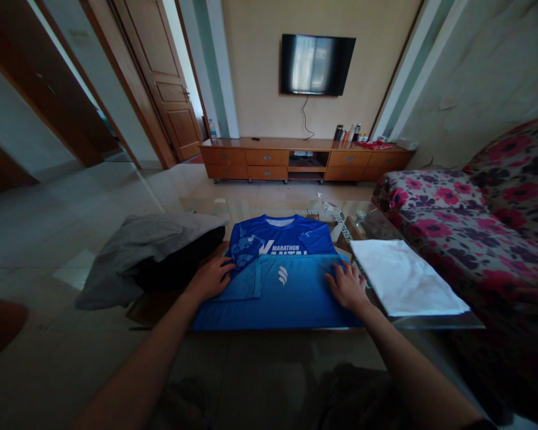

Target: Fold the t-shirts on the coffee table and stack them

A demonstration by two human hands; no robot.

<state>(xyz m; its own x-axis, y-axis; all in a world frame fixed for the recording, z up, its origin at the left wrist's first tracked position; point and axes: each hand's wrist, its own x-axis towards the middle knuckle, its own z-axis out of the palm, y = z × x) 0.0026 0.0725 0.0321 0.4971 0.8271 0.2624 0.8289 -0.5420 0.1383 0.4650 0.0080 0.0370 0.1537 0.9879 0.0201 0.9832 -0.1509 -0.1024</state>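
A blue marathon shirt lies on a glass coffee table in front of me, its lower half folded up over the chest print. My left hand rests on the shirt's left edge with fingers curled onto the folded sleeve. My right hand lies flat on the right edge of the fold, fingers spread. Neither hand holds anything lifted.
A folded white cloth lies on the table to the right of the shirt. A pile of grey and black garments lies to the left. A floral sofa stands at the right. A TV cabinet and wall television are beyond.
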